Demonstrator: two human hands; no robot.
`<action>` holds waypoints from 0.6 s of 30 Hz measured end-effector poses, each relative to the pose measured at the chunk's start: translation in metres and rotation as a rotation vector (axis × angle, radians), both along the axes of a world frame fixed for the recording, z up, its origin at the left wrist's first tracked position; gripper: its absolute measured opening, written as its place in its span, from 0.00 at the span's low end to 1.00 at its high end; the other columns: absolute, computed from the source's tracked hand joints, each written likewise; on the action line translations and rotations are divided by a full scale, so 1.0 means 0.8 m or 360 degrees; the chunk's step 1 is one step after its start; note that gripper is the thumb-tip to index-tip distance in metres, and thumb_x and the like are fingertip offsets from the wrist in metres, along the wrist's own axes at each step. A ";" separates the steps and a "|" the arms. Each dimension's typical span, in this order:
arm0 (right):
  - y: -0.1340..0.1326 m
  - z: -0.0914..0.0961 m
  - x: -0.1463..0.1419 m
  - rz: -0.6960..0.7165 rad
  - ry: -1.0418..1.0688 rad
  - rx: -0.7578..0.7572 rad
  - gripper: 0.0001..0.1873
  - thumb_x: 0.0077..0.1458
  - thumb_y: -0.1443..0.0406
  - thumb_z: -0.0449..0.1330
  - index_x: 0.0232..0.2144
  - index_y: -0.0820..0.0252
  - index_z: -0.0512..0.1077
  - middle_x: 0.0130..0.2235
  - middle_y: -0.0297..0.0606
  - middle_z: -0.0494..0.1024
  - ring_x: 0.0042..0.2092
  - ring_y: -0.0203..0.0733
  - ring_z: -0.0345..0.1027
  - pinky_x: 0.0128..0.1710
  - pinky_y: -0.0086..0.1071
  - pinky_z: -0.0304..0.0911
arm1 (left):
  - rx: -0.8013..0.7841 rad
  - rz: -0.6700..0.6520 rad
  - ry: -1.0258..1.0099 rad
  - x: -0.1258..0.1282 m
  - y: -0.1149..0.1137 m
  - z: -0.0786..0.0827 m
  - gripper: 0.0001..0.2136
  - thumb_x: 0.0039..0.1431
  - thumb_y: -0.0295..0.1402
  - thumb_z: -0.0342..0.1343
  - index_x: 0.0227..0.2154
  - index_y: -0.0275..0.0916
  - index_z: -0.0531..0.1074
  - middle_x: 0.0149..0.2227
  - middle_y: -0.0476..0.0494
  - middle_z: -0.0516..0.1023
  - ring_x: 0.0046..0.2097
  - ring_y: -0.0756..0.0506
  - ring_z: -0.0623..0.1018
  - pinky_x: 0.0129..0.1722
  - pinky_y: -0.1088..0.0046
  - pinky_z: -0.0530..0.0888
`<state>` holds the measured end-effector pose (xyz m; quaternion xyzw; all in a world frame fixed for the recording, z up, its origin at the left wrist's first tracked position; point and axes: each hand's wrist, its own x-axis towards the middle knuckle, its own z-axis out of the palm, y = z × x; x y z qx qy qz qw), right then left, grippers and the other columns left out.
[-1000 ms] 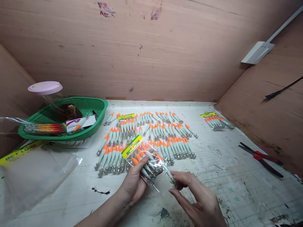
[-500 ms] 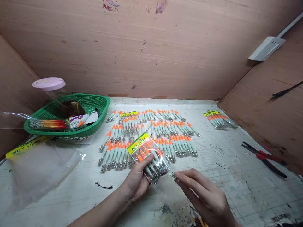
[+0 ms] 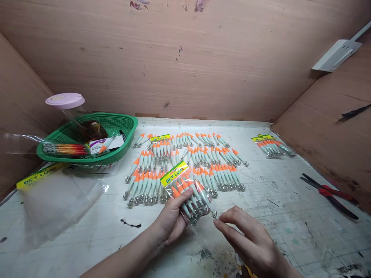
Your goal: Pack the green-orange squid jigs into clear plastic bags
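Note:
My left hand (image 3: 171, 219) grips a clear plastic bag (image 3: 188, 190) with a yellow "BCT LURE" header, partly filled with orange-tipped pale green squid lures. My right hand (image 3: 249, 240) pinches the hooked end of one lure (image 3: 214, 214) at the bag's open end, fingers pressed together. Just behind the bag, several rows of loose lures (image 3: 185, 162) of the same kind lie on the white work mat.
A green basket (image 3: 124, 143) with packed lures and a pink-lidded jar (image 3: 66, 101) stands at the left. Empty clear bags (image 3: 55, 197) lie in front of it. A filled bag (image 3: 272, 146) lies at the right back; red-handled pliers (image 3: 330, 192) at the right. Wooden walls enclose the table.
My right hand has pushed the lure up toward the bag's open end. The camera has shifted slightly, so everything sits a little further right.

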<state>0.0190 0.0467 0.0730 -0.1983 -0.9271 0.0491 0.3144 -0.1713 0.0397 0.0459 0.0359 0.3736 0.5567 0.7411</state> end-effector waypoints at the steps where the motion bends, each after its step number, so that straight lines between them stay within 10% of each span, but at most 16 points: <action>1: -0.001 0.002 0.001 0.0012 -0.0036 0.0062 0.13 0.59 0.74 0.49 0.42 0.66 0.72 0.31 0.44 0.74 0.34 0.40 0.69 0.31 0.33 0.66 | 0.0008 0.0001 -0.0007 0.000 0.000 -0.001 0.10 0.56 0.28 0.56 0.40 0.30 0.73 0.34 0.35 0.81 0.36 0.41 0.81 0.41 0.61 0.77; 7: -0.003 0.008 0.002 0.0018 -0.0088 0.0314 0.16 0.62 0.73 0.43 0.40 0.70 0.71 0.31 0.47 0.74 0.36 0.44 0.68 0.34 0.37 0.66 | 0.0039 -0.0059 -0.0029 0.001 -0.002 -0.004 0.10 0.55 0.28 0.58 0.39 0.29 0.73 0.34 0.35 0.81 0.37 0.41 0.81 0.42 0.62 0.77; 18: -0.002 -0.005 -0.001 -0.0114 0.0180 -0.0321 0.14 0.55 0.78 0.53 0.41 0.60 0.69 0.32 0.39 0.68 0.32 0.35 0.64 0.29 0.28 0.65 | 0.0108 -0.0290 0.0029 0.004 -0.008 0.000 0.12 0.53 0.30 0.59 0.40 0.29 0.73 0.38 0.32 0.80 0.36 0.40 0.80 0.37 0.61 0.78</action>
